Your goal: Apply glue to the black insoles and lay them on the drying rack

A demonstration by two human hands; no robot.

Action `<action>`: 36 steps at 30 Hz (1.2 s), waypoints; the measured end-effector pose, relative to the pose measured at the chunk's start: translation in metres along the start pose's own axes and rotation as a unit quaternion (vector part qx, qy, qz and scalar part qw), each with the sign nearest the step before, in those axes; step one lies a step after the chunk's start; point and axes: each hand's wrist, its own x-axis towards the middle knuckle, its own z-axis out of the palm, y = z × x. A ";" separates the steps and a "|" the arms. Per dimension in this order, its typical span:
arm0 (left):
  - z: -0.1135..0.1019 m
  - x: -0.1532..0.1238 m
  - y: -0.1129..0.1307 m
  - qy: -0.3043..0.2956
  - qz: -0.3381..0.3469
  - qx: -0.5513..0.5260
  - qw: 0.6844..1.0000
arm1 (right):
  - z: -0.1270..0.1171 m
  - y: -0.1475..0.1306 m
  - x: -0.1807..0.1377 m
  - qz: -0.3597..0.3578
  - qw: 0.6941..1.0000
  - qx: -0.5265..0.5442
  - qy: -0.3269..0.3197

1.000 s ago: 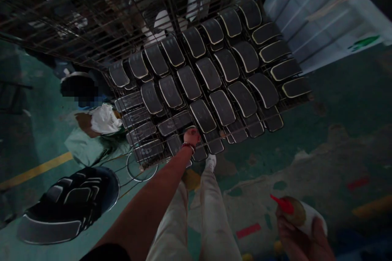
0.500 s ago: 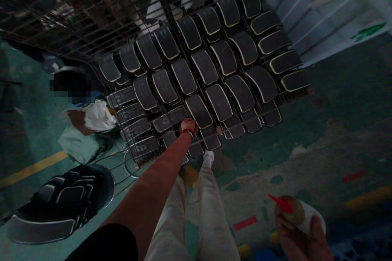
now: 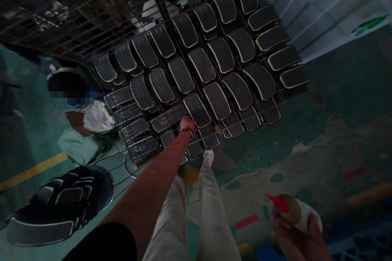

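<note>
My left hand [image 3: 188,124] reaches out to the front part of a wire rack, its fingers closed. It rests beside the lower left corner of a dark curved pad [image 3: 197,109] with a pale edge; what its fingers grip is hidden. Lower right, my right hand [image 3: 295,236] is wrapped round a squeeze bottle [image 3: 301,214]. The bottle is white with a brownish shoulder, lies tilted, and its red nozzle [image 3: 278,203] points up and left. Rows of similar dark pads [image 3: 220,55] cover the rack, some lying crosswise at both ends.
Left of my arm, a round dark tub [image 3: 105,185] is heaped with more pads. Beyond it are a green sack [image 3: 82,142] and a white bag [image 3: 96,117]. A wire mesh wall [image 3: 122,8] rises behind the rack; a large white wrapped block [image 3: 318,12] stands at right.
The view has shifted slightly. The bottle in my right hand has moved a little to the left; my left hand stays at the same place on the rack.
</note>
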 end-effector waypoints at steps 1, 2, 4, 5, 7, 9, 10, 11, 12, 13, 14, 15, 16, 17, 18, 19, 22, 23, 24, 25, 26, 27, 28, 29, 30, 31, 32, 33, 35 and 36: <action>0.000 0.000 0.001 0.000 0.000 0.002 1.000 | -0.002 0.000 0.002 -0.008 1.000 -0.004 -0.002; 0.000 0.000 0.001 0.000 0.000 0.005 1.000 | -0.003 0.001 0.003 -0.019 1.000 -0.007 -0.003; 0.000 0.000 0.003 0.000 0.000 0.008 1.000 | -0.002 0.002 0.002 -0.036 0.999 -0.008 -0.004; 0.000 0.000 0.004 0.000 -0.001 0.009 1.000 | 0.000 0.002 0.000 -0.038 0.999 -0.006 -0.002; 0.000 0.000 0.005 0.000 -0.003 0.010 1.000 | 0.006 0.003 -0.004 -0.032 0.999 0.007 0.007; -0.001 0.000 0.006 -0.002 -0.004 0.011 1.000 | 0.012 0.003 -0.008 -0.017 0.999 0.024 0.017; -0.001 -0.001 0.006 -0.004 -0.004 0.011 1.000 | 0.014 0.003 -0.010 -0.012 0.999 0.031 0.021; -0.001 -0.002 0.006 -0.005 -0.003 0.011 1.000 | 0.015 0.003 -0.010 -0.009 0.999 0.033 0.026; -0.002 -0.002 0.006 -0.007 -0.003 0.010 1.000 | 0.015 0.003 -0.010 -0.005 0.999 0.029 0.030; -0.002 -0.003 0.006 -0.008 -0.002 0.010 1.000 | 0.015 0.003 -0.009 -0.004 0.999 0.022 0.035; -0.002 -0.004 0.006 -0.008 -0.001 0.009 1.000 | 0.014 0.003 -0.008 -0.005 0.999 0.013 0.040; -0.003 -0.004 0.005 -0.007 0.000 0.009 1.000 | 0.012 0.003 -0.007 -0.008 0.999 0.003 0.041; -0.003 -0.005 0.005 -0.006 0.001 0.008 1.000 | 0.010 0.004 -0.005 -0.014 0.999 -0.006 0.038; -0.003 -0.006 0.005 -0.005 0.002 0.006 1.000 | 0.008 0.004 -0.003 -0.021 0.999 -0.014 0.031; -0.003 -0.007 0.005 -0.004 0.002 0.004 1.000 | 0.006 0.005 -0.001 -0.029 0.999 -0.018 0.025; -0.004 -0.008 0.005 -0.002 0.002 0.002 1.000 | 0.005 0.005 0.000 -0.034 0.999 -0.019 0.020; -0.004 -0.010 0.006 0.000 -0.001 -0.008 1.000 | 0.005 0.006 0.000 -0.030 0.999 -0.004 0.022; -0.004 -0.010 0.007 0.000 -0.002 -0.012 1.000 | 0.007 0.006 0.000 -0.026 0.999 0.004 0.027; -0.004 -0.011 0.007 0.001 -0.003 -0.016 1.000 | 0.008 0.006 -0.001 -0.021 0.999 0.011 0.032; -0.004 -0.011 0.008 0.001 -0.004 -0.019 1.000 | 0.009 0.006 -0.002 -0.018 0.999 0.014 0.035; -0.003 -0.011 0.009 0.001 -0.005 -0.022 1.000 | 0.010 0.006 -0.002 -0.019 0.999 0.014 0.037; -0.003 -0.010 0.010 0.000 -0.005 -0.026 1.000 | 0.010 0.006 -0.002 -0.020 0.999 0.012 0.036; -0.003 -0.010 0.010 -0.002 -0.006 -0.029 1.000 | 0.010 0.006 -0.002 -0.020 0.999 0.007 0.035; -0.003 -0.009 0.011 -0.005 -0.006 -0.031 0.999 | 0.009 0.006 -0.002 -0.020 0.999 0.001 0.034; -0.003 -0.008 0.011 -0.010 -0.006 -0.034 0.999 | 0.008 0.005 -0.001 -0.018 0.999 -0.004 0.031; -0.004 -0.006 0.011 -0.016 -0.005 -0.036 0.999 | 0.006 0.005 -0.001 -0.015 1.000 -0.007 0.027; -0.005 -0.005 0.011 -0.024 -0.004 -0.039 0.999 | 0.005 0.004 0.000 -0.010 1.000 -0.009 0.023; -0.007 -0.003 0.010 -0.034 -0.003 -0.041 0.999 | 0.003 0.003 0.000 -0.007 1.000 -0.013 0.018; -0.011 0.000 0.009 -0.055 -0.001 -0.043 0.998 | 0.000 0.002 0.000 -0.002 1.000 -0.024 0.016; -0.013 0.002 0.009 -0.065 0.000 -0.044 0.997 | -0.001 0.001 0.001 -0.001 0.999 -0.031 0.020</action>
